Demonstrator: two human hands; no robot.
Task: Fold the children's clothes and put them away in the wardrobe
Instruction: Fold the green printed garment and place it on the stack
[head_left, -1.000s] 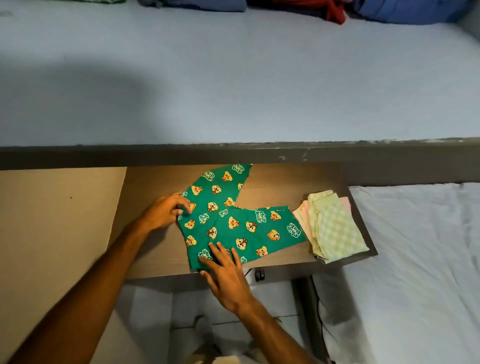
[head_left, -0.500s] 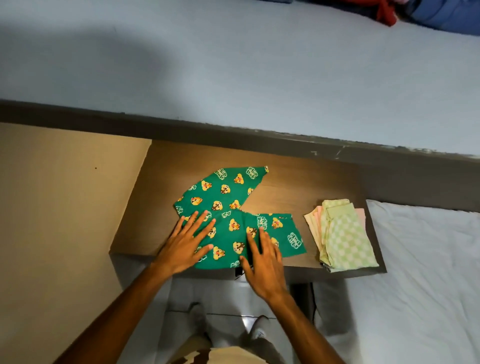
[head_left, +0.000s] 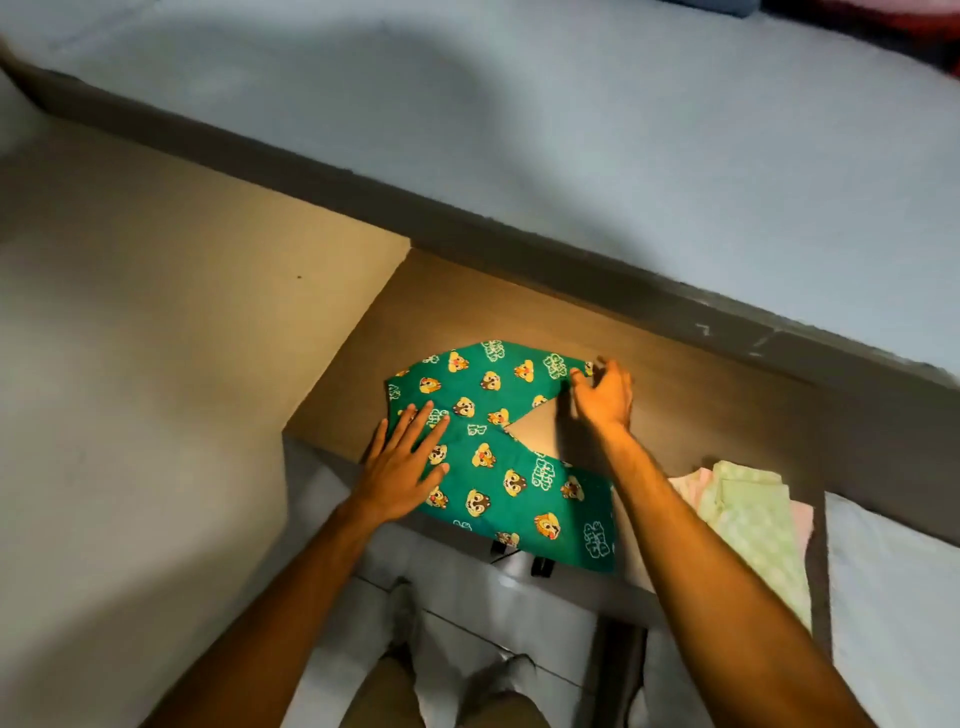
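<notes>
Small green trousers (head_left: 493, 457) printed with cartoon animal faces lie spread on a brown wooden shelf (head_left: 701, 415), legs apart in a V. My left hand (head_left: 402, 467) rests flat, fingers spread, on the waist end at the left. My right hand (head_left: 602, 395) is at the far end of the upper leg, fingers curled on its hem. The lower leg points toward the shelf's near edge, and my right forearm crosses over it.
A folded pale green checked cloth (head_left: 748, 514) on a pink piece (head_left: 685, 483) sits at the shelf's right end. A blue-sheeted mattress (head_left: 571, 130) lies beyond the shelf, white bedding (head_left: 893, 597) to the right, a beige panel (head_left: 156, 364) to the left. Floor and my feet are below.
My right hand left the crotch area and reached forward to the end of the upper leg. My left hand stayed flat on the waist. The camera tilted and moved closer.
</notes>
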